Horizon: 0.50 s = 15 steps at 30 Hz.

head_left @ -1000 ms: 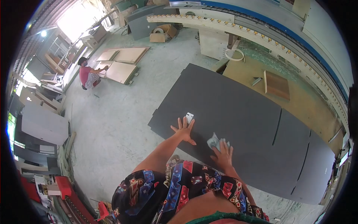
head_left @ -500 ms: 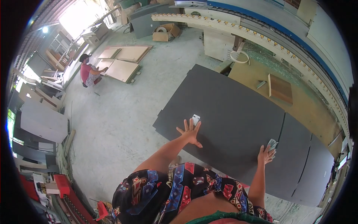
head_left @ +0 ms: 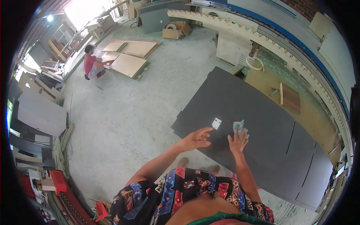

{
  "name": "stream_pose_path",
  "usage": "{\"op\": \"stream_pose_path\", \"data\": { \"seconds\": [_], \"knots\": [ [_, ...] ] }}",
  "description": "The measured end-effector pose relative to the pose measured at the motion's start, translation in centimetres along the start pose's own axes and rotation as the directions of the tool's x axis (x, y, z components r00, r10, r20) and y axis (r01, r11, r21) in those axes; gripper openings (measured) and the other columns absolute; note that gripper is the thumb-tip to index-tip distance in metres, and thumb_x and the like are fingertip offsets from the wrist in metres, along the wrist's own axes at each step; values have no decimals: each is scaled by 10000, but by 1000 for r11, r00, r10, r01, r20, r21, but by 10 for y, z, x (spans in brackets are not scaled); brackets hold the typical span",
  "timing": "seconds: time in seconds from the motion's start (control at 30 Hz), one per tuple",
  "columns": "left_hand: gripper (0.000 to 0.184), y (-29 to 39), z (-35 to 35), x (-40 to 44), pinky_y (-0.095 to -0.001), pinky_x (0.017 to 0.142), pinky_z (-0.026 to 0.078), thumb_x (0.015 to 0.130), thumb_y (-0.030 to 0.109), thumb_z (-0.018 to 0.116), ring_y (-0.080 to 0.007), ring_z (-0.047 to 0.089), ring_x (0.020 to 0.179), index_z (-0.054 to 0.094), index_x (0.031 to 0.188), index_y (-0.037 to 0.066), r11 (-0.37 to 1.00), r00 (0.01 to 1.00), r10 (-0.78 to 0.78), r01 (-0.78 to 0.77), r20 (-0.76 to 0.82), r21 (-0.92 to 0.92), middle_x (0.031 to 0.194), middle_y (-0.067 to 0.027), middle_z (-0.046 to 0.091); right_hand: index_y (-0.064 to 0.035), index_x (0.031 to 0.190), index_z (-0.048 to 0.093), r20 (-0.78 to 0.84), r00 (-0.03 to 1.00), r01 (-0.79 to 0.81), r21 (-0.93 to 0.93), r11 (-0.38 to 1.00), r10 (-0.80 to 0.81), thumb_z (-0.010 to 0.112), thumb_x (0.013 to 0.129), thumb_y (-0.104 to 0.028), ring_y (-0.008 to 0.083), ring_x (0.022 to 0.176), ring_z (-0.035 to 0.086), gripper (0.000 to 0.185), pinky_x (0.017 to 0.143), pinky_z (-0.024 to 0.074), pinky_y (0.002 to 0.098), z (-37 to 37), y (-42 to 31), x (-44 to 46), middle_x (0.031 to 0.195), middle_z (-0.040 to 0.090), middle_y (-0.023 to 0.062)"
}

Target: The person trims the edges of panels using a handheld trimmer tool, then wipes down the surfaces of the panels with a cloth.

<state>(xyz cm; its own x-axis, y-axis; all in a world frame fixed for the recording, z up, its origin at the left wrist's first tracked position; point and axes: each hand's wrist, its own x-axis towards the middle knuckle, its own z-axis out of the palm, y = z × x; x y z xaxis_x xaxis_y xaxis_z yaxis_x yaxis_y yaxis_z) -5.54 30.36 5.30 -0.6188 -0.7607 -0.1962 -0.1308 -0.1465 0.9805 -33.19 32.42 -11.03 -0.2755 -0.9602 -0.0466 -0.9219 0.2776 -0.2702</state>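
Observation:
A large dark grey panel (head_left: 258,138) lies flat in front of me. My right hand (head_left: 237,142) is on it, with the fingers over a crumpled pale blue-grey cloth (head_left: 238,125) held against the surface. My left hand (head_left: 198,139) hovers by the panel's near edge, holding nothing, thumb and index finger apart. Just beyond its fingertips lies a small white card-like piece (head_left: 216,123) with a dark spot; I cannot tell whether it is a label or a loose part.
A brown board (head_left: 290,98) rests on the tan surface behind the panel, below a long machine rail (head_left: 262,30). Across the floor a person (head_left: 91,64) crouches by light wooden panels (head_left: 129,64). A cardboard box (head_left: 176,30) stands farther back. Red equipment (head_left: 60,184) is at lower left.
My right hand has swept the cloth leftward, from near the panel's slot to beside the white piece. My left hand has lifted off the white piece and drawn back to the near edge.

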Motion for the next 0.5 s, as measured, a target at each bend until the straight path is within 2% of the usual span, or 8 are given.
{"op": "stream_pose_path", "data": {
  "seconds": [0.03,0.13,0.23,0.3,0.33,0.4,0.43,0.5],
  "knots": [
    [748,20,-13,-16,-407,989,381,823,235,704,-259,494,1147,301,1435,85,971,993,-24,52,118,-234,1272,-136,481,-212,1406,378,-15,995,97,30,995,-97,545,862,-504,401,1397,130,640,1073,131,616,5,-18,-3,1515,143,223],
    [723,100,-46,-66,-393,900,425,817,291,694,-263,530,1080,349,1400,41,944,921,319,-289,223,-157,1182,-139,520,-205,1401,380,3,967,253,53,966,-253,546,864,-503,404,1392,139,636,1067,140,621,10,-69,-6,1509,150,228],
    [719,163,-76,-106,-378,843,444,760,431,734,-271,578,994,503,1259,-32,818,712,554,-562,432,-124,1102,-167,574,-204,1409,371,58,967,248,13,969,-249,542,867,-506,405,1396,129,643,1072,135,618,12,-104,3,1512,142,226],
    [564,179,-64,-126,-410,758,463,790,421,704,-304,604,888,590,1142,-4,495,466,867,-756,178,-428,1014,-179,594,-205,1420,352,63,971,231,9,973,-231,545,869,-501,395,1402,118,655,1076,130,617,19,-113,10,1516,136,215],
    [564,190,-71,-134,-410,758,463,790,421,704,-304,604,888,590,1142,-4,496,467,866,-758,178,-424,1014,-179,594,-207,1427,340,82,977,196,-2,981,-195,547,869,-500,387,1406,112,663,1079,126,616,17,-117,13,1519,132,209],
    [322,213,-87,-142,-471,735,480,836,327,686,-314,645,758,630,1031,77,434,290,889,-779,354,-453,890,-228,631,-219,1444,300,119,984,133,-26,991,-129,553,867,-497,367,1415,94,688,1089,111,611,11,-123,17,1528,113,192],
    [322,222,-92,-145,-471,735,480,836,327,686,-314,645,758,630,1031,77,431,286,890,-780,355,-453,890,-228,631,-219,1444,300,115,985,132,-27,991,-129,553,867,-497,367,1415,94,688,1089,111,611,9,-125,16,1528,113,192],
    [386,234,-98,-146,-432,718,454,811,439,684,-307,643,818,667,1138,235,419,224,865,-815,449,-401,937,-162,658,-237,1453,281,161,981,110,-19,994,-106,555,863,-504,358,1421,74,703,1093,100,608,6,-125,18,1534,100,184]
  ]
}}
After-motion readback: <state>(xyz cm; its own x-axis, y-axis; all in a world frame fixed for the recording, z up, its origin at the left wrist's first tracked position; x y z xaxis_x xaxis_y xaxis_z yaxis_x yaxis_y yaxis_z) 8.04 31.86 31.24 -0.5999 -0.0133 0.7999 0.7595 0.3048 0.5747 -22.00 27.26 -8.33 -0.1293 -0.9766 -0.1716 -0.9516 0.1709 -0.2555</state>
